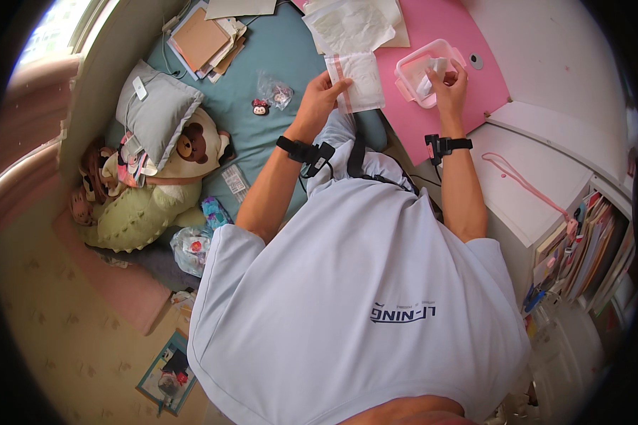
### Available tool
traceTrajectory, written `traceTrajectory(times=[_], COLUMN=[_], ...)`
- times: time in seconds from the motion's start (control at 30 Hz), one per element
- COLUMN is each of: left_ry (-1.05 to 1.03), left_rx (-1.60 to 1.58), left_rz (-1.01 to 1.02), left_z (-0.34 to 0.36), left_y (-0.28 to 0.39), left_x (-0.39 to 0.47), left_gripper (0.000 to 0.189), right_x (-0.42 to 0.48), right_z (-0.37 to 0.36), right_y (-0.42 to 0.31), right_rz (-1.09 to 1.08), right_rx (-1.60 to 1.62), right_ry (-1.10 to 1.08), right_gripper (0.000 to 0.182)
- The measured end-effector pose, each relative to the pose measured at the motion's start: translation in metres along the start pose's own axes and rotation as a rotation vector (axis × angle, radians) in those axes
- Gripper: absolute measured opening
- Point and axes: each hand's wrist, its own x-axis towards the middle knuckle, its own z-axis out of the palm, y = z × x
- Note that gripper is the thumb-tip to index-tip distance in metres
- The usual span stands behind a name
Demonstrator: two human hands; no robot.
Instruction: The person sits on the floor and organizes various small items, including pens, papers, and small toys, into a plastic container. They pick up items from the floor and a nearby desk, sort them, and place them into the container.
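Observation:
My left hand (324, 98) grips a flat whitish packet (362, 82) by its left edge, thumb on top, near a reddish stripe. Beyond it, and partly overlapped by it, lies a crumpled translucent white sheet or bag (351, 26). My right hand (449, 87) is over a clear plastic box with a pink rim (404, 69), its fingers pinching a small whitish strip (437, 66). Another pale piece (424, 85) shows inside the box, just below that strip. The box stands on a pink desk surface (468, 111). Both wrists wear black straps with small devices.
A teal-covered bed (276, 40) bears stacked papers (199, 40), a Minnie-style figure (260, 107), a clear bag (276, 93), a grey cushion (157, 106) and a green plush toy (143, 218). At right, a white cabinet (526, 175) carries a pink strap (531, 180) and books (590, 249).

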Motion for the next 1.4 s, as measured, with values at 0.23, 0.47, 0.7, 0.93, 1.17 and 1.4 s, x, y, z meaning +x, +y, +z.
traceTrajectory(times=[0.23,0.47,0.7,0.93,1.17,1.4], left_ry=[-0.129,-0.327,-0.275,-0.177,-0.157,-0.182], left_rx=[-0.117,-0.085,-0.063,0.07,-0.092,0.025], left_rz=[-0.043,-0.001,0.102,0.105,0.126,0.031], left_z=[0.033,0.065,0.075,0.07,0.077,0.072], left_y=[-0.001,-0.001,0.003,-0.016,-0.011,-0.011], left_x=[-0.004,-0.012,-0.016,-0.002,-0.01,-0.009], left_gripper=[0.035,0.043,0.037,0.038,0.04,0.042], right_x=[-0.084,-0.108,-0.096,-0.092,-0.085,-0.085], right_z=[0.012,-0.004,-0.015,-0.016,-0.034,-0.035], right_y=[-0.098,-0.102,-0.084,-0.073,-0.051,-0.079], right_rz=[-0.693,-0.737,-0.237,-0.082,0.141,0.015], right_rx=[-0.297,-0.41,-0.05,0.078,0.393,0.221], right_ry=[-0.245,-0.28,-0.098,-0.172,-0.036,-0.249], right_gripper=[0.089,0.082,0.051,0.027,0.026,0.033])
